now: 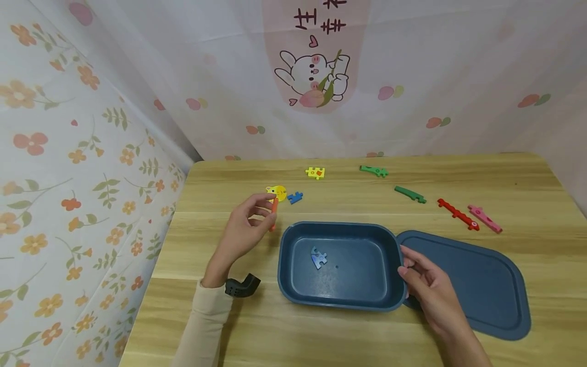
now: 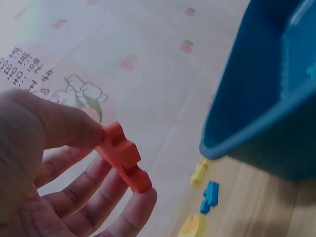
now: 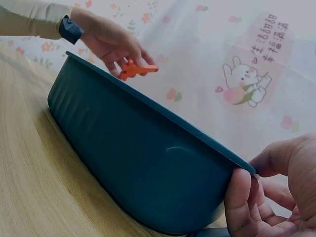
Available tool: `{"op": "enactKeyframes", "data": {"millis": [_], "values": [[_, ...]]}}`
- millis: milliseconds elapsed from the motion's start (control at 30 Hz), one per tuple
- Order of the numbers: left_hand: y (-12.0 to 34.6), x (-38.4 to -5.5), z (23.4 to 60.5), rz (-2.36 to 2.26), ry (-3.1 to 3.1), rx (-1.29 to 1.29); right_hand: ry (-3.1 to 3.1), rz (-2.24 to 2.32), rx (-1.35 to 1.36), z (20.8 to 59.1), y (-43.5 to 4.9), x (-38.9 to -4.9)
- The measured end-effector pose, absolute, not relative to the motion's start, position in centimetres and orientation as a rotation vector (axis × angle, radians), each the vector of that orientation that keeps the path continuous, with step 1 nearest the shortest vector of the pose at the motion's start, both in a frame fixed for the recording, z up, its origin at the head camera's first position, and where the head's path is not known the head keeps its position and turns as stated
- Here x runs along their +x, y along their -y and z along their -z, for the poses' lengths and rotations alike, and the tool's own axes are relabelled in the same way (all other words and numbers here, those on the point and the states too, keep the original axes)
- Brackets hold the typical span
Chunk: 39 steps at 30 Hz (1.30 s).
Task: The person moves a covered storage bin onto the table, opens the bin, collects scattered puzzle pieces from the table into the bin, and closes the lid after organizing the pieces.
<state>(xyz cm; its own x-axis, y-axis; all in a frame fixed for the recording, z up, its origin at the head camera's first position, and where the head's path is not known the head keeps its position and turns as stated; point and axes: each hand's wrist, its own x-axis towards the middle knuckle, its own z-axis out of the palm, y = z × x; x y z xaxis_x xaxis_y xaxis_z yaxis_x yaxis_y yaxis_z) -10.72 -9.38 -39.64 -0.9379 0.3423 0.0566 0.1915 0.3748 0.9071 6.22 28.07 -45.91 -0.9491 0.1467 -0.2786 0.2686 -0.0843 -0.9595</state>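
Note:
An orange-red puzzle piece (image 2: 122, 155) is pinched between the thumb and fingers of my left hand (image 1: 247, 224), in the air just left of the blue bin. My right hand (image 1: 428, 285) grips the right rim of that dark blue bin (image 1: 339, 302), thumb on top and fingers below the edge, as the right wrist view shows. A blue-grey puzzle piece (image 1: 318, 258) lies inside the bin, left of its middle. Beyond my left hand, a round yellow puzzle piece (image 1: 279, 192) with an animal face lies on the table, beside a small blue puzzle piece (image 1: 295, 198).
Under the right hand lies the flat dark blue lid (image 1: 477, 280). Toward the back are a yellow piece (image 1: 315, 173) and green pieces (image 1: 373, 171). A red piece (image 1: 457, 214) and a pink piece (image 1: 485, 218) lie behind the lid. Patterned cloth (image 1: 220, 76) hangs behind the table.

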Motion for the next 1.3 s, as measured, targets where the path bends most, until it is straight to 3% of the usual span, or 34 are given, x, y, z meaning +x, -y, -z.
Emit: {"op": "enactKeyframes", "data": {"millis": [367,800,1300], "values": [[8.0,-8.9,38.5,-1.563,-2.417,0.623,-2.080,2.205,0.458,46.0,-28.0,6.4],[5.4,-7.1,38.3,-1.295,-2.479,1.040,-2.068,2.235,0.418,46.1,-28.1,6.4],[3.9,-6.0,38.6,-1.028,-2.587,1.155,-2.053,2.247,0.422,46.1,-28.2,6.3]]}}
